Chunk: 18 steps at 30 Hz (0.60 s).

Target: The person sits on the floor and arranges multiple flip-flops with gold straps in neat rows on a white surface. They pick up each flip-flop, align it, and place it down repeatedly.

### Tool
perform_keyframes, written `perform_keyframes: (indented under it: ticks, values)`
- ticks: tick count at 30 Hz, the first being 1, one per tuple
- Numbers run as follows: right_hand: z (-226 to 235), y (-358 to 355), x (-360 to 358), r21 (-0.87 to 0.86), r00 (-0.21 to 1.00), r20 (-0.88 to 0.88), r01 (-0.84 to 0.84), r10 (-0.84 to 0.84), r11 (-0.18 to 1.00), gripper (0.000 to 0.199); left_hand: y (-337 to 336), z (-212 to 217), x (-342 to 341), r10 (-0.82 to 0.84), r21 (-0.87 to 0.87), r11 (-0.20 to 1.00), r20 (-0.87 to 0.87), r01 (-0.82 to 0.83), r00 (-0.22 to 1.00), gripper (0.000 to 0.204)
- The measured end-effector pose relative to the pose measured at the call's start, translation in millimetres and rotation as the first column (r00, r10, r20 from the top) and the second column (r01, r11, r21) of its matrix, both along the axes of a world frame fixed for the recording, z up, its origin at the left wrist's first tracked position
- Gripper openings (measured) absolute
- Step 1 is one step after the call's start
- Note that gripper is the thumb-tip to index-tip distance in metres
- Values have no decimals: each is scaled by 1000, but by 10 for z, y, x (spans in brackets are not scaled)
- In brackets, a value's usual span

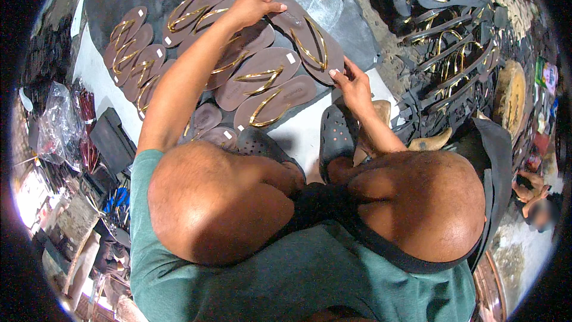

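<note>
Between my two hands is a brown flip-flop [308, 48] with a gold V-shaped strap. My left hand [255, 7] pinches its far end, the thumb on top of the sole. At its near end, my right hand [356, 86] grips the edge, thumb on the footbed and fingers along the side. Just left of it lie more brown flip-flops with gold straps, among them one with a white sticker [259, 77] and another nearer me [289, 96]. Several similar flip-flops [148, 62] sit in overlapping rows farther left, partly hidden by my left forearm.
A dark grey sheet [348, 18] spreads beneath and beyond the flip-flops. Right of it are piled dark straps and soles [450, 53] and a round wooden block [509, 95]. My feet wear black clogs [336, 131]. Clear plastic [56, 125] lies left. Another person [530, 194] shows far right.
</note>
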State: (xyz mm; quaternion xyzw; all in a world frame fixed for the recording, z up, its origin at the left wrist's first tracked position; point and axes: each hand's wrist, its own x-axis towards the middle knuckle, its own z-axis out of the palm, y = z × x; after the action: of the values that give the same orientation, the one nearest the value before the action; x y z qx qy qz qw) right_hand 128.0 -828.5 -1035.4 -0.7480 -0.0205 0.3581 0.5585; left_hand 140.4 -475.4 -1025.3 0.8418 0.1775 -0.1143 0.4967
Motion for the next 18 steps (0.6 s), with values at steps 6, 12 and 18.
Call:
perform_keyframes:
  ticks: [6,12,18]
  values:
    - [-153,-15,-1,-129,992,120,-12,28,992,60,-12,-63,-57,-16,100,995,60,10,998,55]
    - [-32,5,6,-269,968,220,-56,119,961,58,-181,136,-53,-87,298,951,14,79,996,53]
    - [98,71,6,-444,885,388,-67,258,894,60,-230,58,-88,-100,458,889,186,4,978,36]
